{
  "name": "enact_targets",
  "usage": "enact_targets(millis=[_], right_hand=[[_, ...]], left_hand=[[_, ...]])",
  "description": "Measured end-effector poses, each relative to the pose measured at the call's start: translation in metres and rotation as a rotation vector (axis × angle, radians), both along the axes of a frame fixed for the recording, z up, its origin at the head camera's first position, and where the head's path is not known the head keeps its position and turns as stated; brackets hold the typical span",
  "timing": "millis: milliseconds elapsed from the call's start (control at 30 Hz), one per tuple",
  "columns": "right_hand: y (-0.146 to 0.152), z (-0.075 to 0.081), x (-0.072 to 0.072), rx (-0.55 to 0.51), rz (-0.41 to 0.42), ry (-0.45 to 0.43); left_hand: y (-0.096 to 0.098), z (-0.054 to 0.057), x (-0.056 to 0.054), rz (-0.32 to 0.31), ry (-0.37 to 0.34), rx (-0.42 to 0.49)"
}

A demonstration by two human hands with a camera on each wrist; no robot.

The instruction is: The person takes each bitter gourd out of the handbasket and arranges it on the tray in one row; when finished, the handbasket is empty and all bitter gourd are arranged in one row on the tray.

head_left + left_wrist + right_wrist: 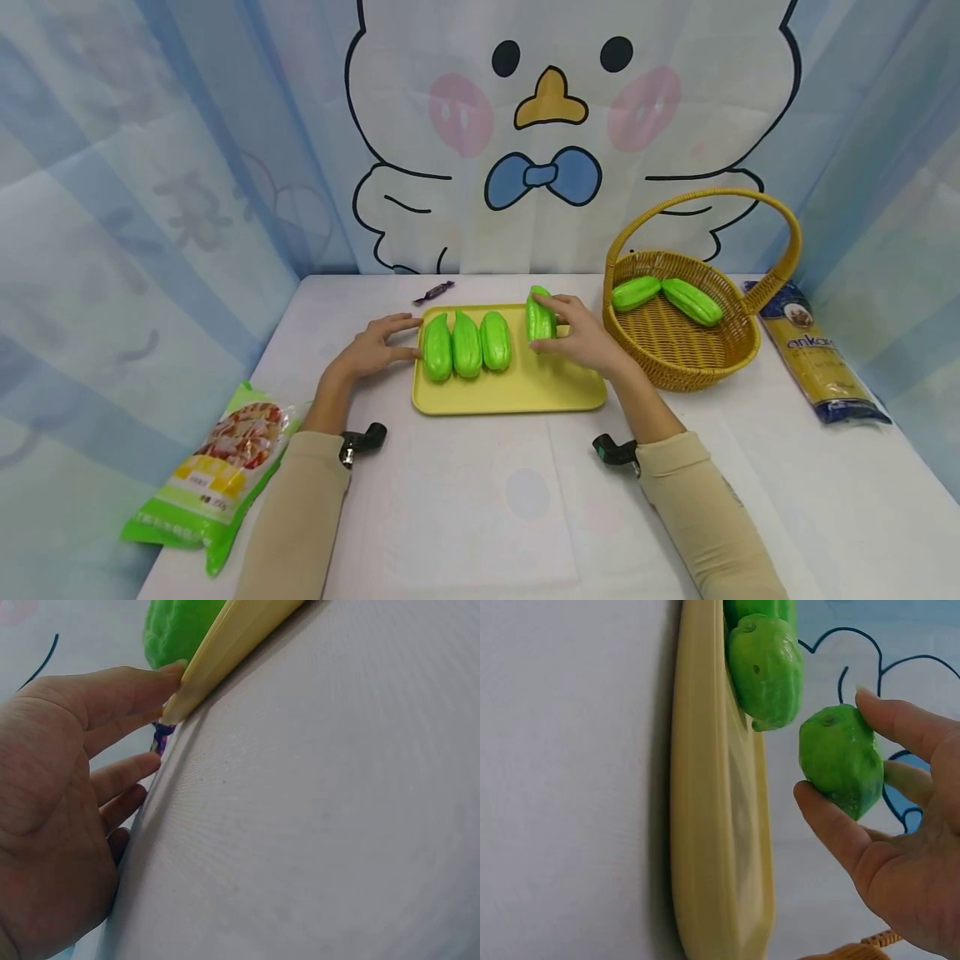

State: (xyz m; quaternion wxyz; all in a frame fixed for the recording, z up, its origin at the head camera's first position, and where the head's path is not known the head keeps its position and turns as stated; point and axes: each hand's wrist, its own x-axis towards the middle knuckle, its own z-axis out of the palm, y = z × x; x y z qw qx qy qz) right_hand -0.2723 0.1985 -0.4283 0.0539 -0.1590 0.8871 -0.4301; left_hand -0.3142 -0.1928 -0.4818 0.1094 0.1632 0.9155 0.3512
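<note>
My right hand [581,333] pinches a green ridged gourd [540,317] between thumb and fingers. In the right wrist view this gourd [840,757] hangs apart from the tray surface. Three similar gourds [467,346] lie side by side on the left half of a yellow tray [525,404]. At the tray's left edge is my left hand [371,346], thumb and forefinger spread and touching the rim. The left wrist view shows the thumb against the tray rim [217,664], the other fingers fairly straight beyond it.
A wicker basket [682,371] with a tall handle holds two more gourds [692,302] at the right. Beside it lies a gold-and-blue packet [821,358]. A green food bag [225,458] is at the left, and a purple-wrapped candy [435,292] lies behind the tray.
</note>
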Motion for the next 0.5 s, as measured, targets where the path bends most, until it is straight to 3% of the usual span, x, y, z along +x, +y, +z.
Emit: enact_targets(millis=[300,500], right_hand=[[-0.004,-0.010,-0.001,-0.010,0.064,-0.060],[-0.006,-0.013,0.000,0.007,0.082,-0.101]], left_hand=[[-0.001,-0.002,-0.002,-0.025,0.011,0.056],[0.000,-0.002,-0.002,-0.018,0.012,0.047]])
